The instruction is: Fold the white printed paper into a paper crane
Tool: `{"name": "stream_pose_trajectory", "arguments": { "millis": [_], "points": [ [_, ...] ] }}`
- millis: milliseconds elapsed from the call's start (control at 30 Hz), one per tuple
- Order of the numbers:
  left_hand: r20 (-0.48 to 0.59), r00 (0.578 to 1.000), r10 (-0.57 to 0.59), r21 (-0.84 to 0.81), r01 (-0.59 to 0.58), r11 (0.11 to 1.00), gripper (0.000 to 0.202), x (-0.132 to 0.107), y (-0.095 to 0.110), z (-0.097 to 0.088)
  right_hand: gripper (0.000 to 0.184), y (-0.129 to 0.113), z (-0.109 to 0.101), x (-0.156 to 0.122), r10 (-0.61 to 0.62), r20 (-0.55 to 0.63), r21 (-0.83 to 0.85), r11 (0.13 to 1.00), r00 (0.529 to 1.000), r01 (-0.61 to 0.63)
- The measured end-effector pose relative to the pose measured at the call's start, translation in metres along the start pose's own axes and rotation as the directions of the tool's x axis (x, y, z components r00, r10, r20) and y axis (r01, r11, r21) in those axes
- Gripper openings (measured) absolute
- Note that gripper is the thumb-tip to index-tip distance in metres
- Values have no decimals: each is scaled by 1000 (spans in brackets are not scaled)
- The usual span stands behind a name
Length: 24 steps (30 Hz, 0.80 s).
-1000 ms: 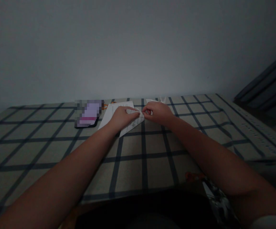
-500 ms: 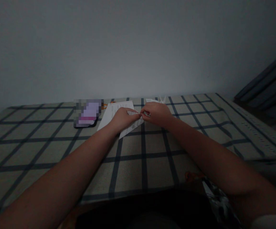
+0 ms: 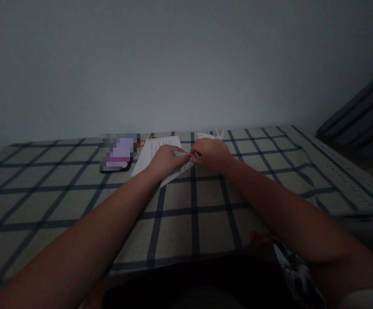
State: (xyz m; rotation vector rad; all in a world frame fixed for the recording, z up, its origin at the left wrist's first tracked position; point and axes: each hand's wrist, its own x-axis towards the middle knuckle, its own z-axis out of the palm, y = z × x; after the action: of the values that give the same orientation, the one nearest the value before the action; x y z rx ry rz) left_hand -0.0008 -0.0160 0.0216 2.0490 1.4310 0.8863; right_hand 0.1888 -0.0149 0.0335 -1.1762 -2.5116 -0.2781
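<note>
My left hand point(image 3: 168, 162) is closed in a pinch on a piece of printed white paper point(image 3: 172, 177), whose pointed corner sticks out below the palm. Thumb and forefinger of my right hand point(image 3: 212, 154) pinch the same paper where the fingertips of both hands meet. How the paper is folded between the fingers is mostly hidden. Under and beyond my left hand lies a flat white printed sheet point(image 3: 143, 159). Just behind my right hand stands a small folded white paper shape with pointed tips point(image 3: 219, 134), partly covered by that hand.
A phone point(image 3: 118, 156) with a lit, blurred screen rests to the left of the sheet. The table is covered by a checked cloth point(image 3: 77, 201) and meets a plain wall point(image 3: 186, 64). Dark draped fabric point(image 3: 363, 107) hangs at the right.
Very little differs. The fingertips of my right hand have shifted slightly at the paper, and the paper's visible part below the hands has tilted a touch.
</note>
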Motion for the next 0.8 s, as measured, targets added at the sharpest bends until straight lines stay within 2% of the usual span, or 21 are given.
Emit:
{"name": "stream_pose_trajectory", "arguments": {
  "millis": [267, 400, 533, 633, 700, 800],
  "points": [
    [-39, 999, 22, 11, -21, 1000, 27, -1, 3, 0, 19, -6, 8, 2, 186, -81, 189, 968, 979, -168],
    [-43, 999, 26, 5, -26, 1000, 25, -1, 3, 0, 19, -3, 14, 5, 282, -25, 374, 892, 959, -253],
    [-53, 998, 38, 3, -38, 999, 25, 0, 1, 0, 20, 6, 22, 8, 287, 47, 569, 779, 957, -262],
    [-41, 999, 9, 15, -8, 1000, 28, 1, 0, -1, 24, 12, 23, 8, 260, 115, 622, 734, 959, -274],
    [-37, 999, -19, 12, 19, 1000, 30, 2, -2, -2, 25, 14, 19, 7, 243, 122, 613, 744, 962, -266],
    [-48, 997, -59, -1, 59, 998, 32, 2, -2, -3, 24, 15, 12, 6, 206, 72, 496, 841, 976, -215]
  ]
}}
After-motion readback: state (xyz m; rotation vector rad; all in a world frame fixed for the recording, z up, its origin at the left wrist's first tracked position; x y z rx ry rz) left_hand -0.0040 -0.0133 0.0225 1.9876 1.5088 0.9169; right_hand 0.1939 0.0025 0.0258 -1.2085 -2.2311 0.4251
